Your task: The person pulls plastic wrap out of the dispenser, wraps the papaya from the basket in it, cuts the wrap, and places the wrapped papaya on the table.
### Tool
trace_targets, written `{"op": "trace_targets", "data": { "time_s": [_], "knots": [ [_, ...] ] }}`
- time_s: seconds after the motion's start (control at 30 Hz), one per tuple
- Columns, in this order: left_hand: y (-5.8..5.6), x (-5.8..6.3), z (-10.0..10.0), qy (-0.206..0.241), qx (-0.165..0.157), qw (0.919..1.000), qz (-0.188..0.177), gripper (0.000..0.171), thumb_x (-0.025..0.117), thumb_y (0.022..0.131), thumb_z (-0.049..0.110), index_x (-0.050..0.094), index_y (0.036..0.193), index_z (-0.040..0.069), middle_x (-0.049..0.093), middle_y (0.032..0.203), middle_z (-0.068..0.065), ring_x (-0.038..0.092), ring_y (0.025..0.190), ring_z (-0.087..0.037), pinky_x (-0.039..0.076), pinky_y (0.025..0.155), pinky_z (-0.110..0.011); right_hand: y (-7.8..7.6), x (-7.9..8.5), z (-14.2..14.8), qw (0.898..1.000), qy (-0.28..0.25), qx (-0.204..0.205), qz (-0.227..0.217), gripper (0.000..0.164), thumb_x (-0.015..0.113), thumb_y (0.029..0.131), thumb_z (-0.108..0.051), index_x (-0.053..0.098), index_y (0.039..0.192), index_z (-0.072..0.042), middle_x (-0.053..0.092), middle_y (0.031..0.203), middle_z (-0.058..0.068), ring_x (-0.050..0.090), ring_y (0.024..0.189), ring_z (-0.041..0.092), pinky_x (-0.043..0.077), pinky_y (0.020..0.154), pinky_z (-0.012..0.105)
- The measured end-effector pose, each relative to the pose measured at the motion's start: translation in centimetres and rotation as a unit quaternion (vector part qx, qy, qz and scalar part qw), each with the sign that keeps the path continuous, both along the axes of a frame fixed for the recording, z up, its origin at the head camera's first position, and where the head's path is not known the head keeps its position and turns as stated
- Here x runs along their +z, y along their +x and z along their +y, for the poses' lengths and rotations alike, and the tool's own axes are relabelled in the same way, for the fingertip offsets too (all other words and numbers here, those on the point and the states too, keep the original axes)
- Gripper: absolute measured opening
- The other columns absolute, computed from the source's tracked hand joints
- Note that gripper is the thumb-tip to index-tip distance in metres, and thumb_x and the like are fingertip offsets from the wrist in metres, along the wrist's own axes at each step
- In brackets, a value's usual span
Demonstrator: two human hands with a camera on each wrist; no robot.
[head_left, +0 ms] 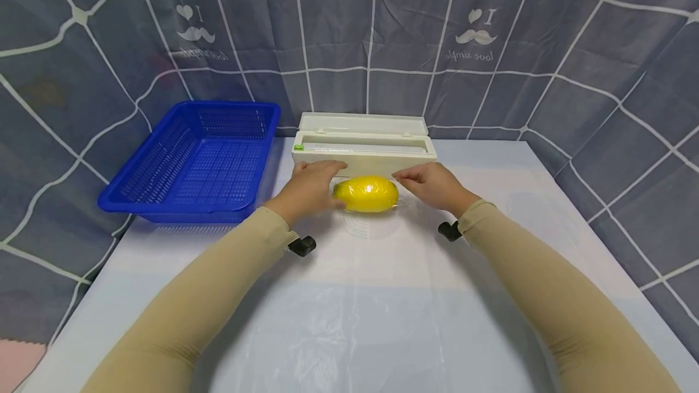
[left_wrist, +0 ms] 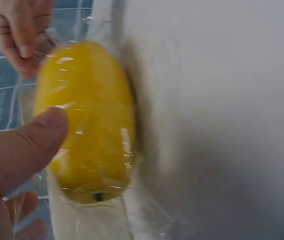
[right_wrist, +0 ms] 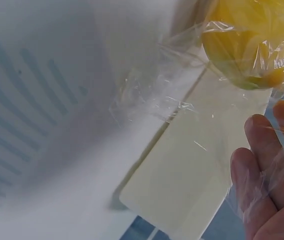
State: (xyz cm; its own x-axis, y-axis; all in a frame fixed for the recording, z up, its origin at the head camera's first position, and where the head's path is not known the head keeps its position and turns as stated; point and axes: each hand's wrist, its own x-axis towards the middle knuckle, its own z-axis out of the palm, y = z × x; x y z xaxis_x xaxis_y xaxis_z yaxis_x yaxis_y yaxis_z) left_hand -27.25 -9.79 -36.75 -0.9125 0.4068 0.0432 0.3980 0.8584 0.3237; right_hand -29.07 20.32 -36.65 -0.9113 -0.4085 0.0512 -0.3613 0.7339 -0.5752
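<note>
At the centre of the frame, we are keeping the yellow fruit (head_left: 370, 194) between our two hands, just in front of the white box (head_left: 366, 165), with clear plastic wrap (right_wrist: 147, 97) lying around it and trailing past its ends. We are resting the thumb of our left hand (head_left: 308, 190) on the fruit; that hand is spreading wide, thumb and forefinger standing well apart. With our right hand (head_left: 435, 185), right of centre, we are pinching the wrap narrowly between thumb and fingers near the fruit's right end. Whether the fruit is touching the table (head_left: 355, 326) we are not able to tell.

Behind our hands, the box is standing with its lid (head_left: 363, 123) raised, and a small green piece (head_left: 298, 147) is sitting at its left end. At the left of the frame, a blue basket (head_left: 175, 209) is standing near the box. We are wearing beige sleeves (head_left: 191, 308), and a grey checked curtain (head_left: 338, 32) is hanging across the top.
</note>
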Motion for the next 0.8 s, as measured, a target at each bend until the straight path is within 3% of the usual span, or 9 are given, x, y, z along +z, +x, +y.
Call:
{"op": "trace_targets", "data": {
  "time_s": [0.13, 0.27, 0.4, 0.5, 0.6, 0.8],
  "knots": [
    [-0.3, -1.3, 0.6, -0.004, -0.015, 0.9996, 0.022, 0.067, 0.084, 0.091, 0.038, 0.058, 0.148, 0.017, 0.063, 0.15, -0.001, 0.059, 0.139, -0.021, 0.028, 0.117, -0.052, 0.5, -0.4, 0.0, 1.0, 0.008, 0.0, -0.003, 0.029, 0.065, 0.104, -0.021, 0.076, 0.131, -0.015, 0.079, 0.121, 0.01, 0.065, 0.084, 0.022, 0.05, 0.068, 0.032],
    [-0.3, -2.2, 0.7, 0.006, -0.013, 0.9991, 0.039, 0.05, 0.082, 0.093, 0.037, 0.067, 0.136, 0.016, 0.073, 0.135, -0.001, 0.069, 0.123, -0.021, 0.032, 0.114, -0.049, 1.0, -0.6, 0.2, 0.999, 0.024, 0.012, 0.019, 0.028, 0.066, 0.104, -0.021, 0.077, 0.129, -0.015, 0.081, 0.113, 0.011, 0.054, 0.07, 0.018, 0.04, 0.06, 0.029],
    [-0.1, -2.5, 0.6, 0.016, -0.007, 0.9988, 0.045, 0.04, 0.081, 0.093, 0.036, 0.069, 0.125, 0.016, 0.077, 0.125, 0.0, 0.072, 0.108, -0.02, 0.034, 0.114, -0.047, 1.6, -0.9, 0.4, 0.995, 0.055, 0.049, 0.07, 0.027, 0.066, 0.102, -0.017, 0.078, 0.127, -0.013, 0.081, 0.115, 0.008, 0.063, 0.077, 0.019, 0.05, 0.067, 0.033],
    [0.1, -2.5, 0.5, 0.017, -0.005, 0.9986, 0.051, 0.032, 0.08, 0.094, 0.037, 0.069, 0.117, 0.017, 0.079, 0.115, 0.001, 0.072, 0.097, -0.018, 0.035, 0.113, -0.047, 2.0, -1.2, 0.5, 0.984, 0.09, 0.087, 0.124, 0.028, 0.067, 0.101, -0.013, 0.077, 0.128, -0.012, 0.079, 0.122, 0.007, 0.075, 0.094, 0.023, 0.061, 0.084, 0.041],
    [0.3, -2.6, 0.5, 0.017, -0.006, 0.998, 0.06, 0.025, 0.078, 0.096, 0.036, 0.068, 0.109, 0.018, 0.079, 0.108, 0.003, 0.07, 0.09, -0.017, 0.037, 0.111, -0.046, 2.3, -1.4, 0.6, 0.972, 0.119, 0.115, 0.168, 0.03, 0.068, 0.101, -0.01, 0.076, 0.129, -0.011, 0.077, 0.127, 0.006, 0.076, 0.111, 0.027, 0.061, 0.094, 0.047],
    [0.4, -2.9, 0.3, 0.017, -0.021, 0.9955, 0.09, 0.015, 0.077, 0.097, 0.033, 0.067, 0.093, 0.023, 0.079, 0.1, 0.006, 0.071, 0.086, -0.018, 0.04, 0.107, -0.047, 2.8, -1.8, 0.6, 0.954, 0.155, 0.134, 0.217, 0.033, 0.067, 0.099, -0.007, 0.074, 0.131, -0.008, 0.075, 0.129, 0.008, 0.075, 0.114, 0.028, 0.062, 0.092, 0.046]
  ]
}}
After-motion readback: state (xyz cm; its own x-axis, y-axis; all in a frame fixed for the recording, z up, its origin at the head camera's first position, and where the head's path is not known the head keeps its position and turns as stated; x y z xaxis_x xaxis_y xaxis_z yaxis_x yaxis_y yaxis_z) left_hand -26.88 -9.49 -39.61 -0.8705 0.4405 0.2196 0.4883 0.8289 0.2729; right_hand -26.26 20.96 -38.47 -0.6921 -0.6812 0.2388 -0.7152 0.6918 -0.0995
